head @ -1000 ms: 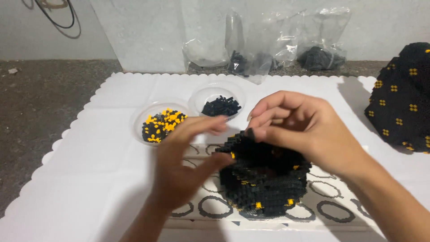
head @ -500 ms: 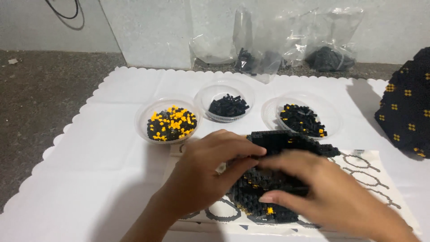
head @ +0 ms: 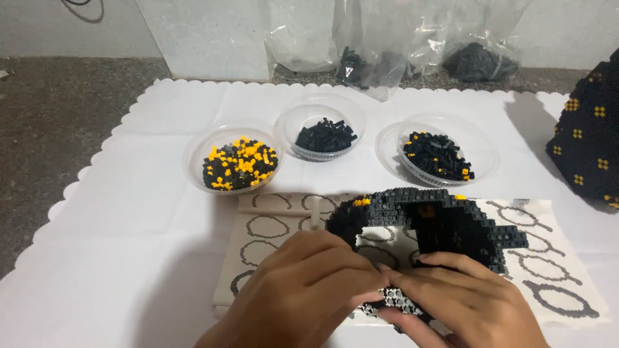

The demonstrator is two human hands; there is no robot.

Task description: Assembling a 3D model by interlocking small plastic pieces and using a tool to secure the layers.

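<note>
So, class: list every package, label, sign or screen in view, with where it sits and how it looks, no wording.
Clear plastic bags: back edge by the wall, crumpled, holding dark pieces.
Printed sheet: under the black block model, pale with dark ring outlines.
No labels, signs or screens.

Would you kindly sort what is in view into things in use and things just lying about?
In use: black brick model, held by left hand and right hand; printed pattern sheet; three bowls of small bricks.

Lying about: clear plastic bags; dark dotted model at right.
</note>
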